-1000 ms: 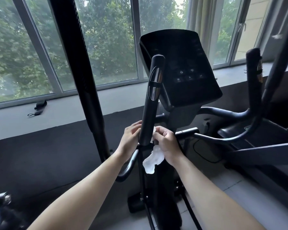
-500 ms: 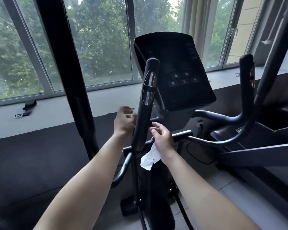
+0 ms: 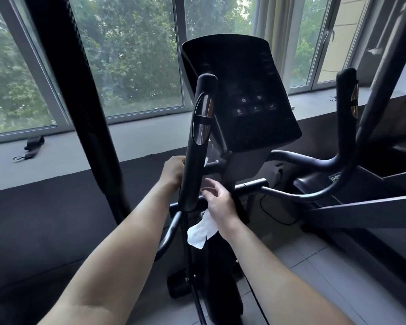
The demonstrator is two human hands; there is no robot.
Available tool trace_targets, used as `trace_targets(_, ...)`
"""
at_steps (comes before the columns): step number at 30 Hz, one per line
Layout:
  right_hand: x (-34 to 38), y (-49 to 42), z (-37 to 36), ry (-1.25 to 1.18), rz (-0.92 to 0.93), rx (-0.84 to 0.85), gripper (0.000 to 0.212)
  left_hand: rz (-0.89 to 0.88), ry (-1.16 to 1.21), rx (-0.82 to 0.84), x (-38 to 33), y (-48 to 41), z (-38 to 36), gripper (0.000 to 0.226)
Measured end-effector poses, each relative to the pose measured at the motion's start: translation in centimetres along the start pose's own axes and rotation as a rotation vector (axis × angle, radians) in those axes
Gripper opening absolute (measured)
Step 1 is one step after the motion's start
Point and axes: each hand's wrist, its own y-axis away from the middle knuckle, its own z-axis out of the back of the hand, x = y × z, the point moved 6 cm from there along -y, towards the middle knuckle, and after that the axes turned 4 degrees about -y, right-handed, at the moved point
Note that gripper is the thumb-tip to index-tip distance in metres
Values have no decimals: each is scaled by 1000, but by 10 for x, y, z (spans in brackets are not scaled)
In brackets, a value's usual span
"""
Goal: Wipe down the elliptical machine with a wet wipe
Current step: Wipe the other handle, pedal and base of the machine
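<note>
We are holding the limp, light white wet wipe (image 3: pixel 201 232) in our right hand (image 3: pixel 220 201) (best bunched, judging by its softness) beside the black padded handlebar (image 3: pixel 197 160), the grip of our left hand (image 3: pixel 172 171) being hidden.

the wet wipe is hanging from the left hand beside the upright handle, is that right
Not quite. The head view shows the wet wipe hanging from the right hand, not the left hand, which is at the far side of the upright handle.
</note>
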Motion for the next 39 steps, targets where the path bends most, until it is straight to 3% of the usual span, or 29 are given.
trace_targets(3,-2,8,-6,16,17,41,39,24,-39,-10,12,11,10,9)
trace_targets(8,5,24,-15,-7,33,94,33,-31,-114,-90,27,52,28,11)
trace_targets(15,17,56,-30,-43,132,141,26,-43,-53,-30,37,107,32,8)
trace_targets(24,20,64,-33,112,170,83,40,-30,187,-16,22,127,25,41)
trace_targets(30,30,76,-29,74,193,72,30,-41,292,-42,18,148,31,40)
trace_targets(35,45,87,-26,-45,219,81,43,0,426,-47,3,168,34,43)
trace_targets(39,58,94,-18,-149,240,34,39,44,500,-68,-8,177,35,40)
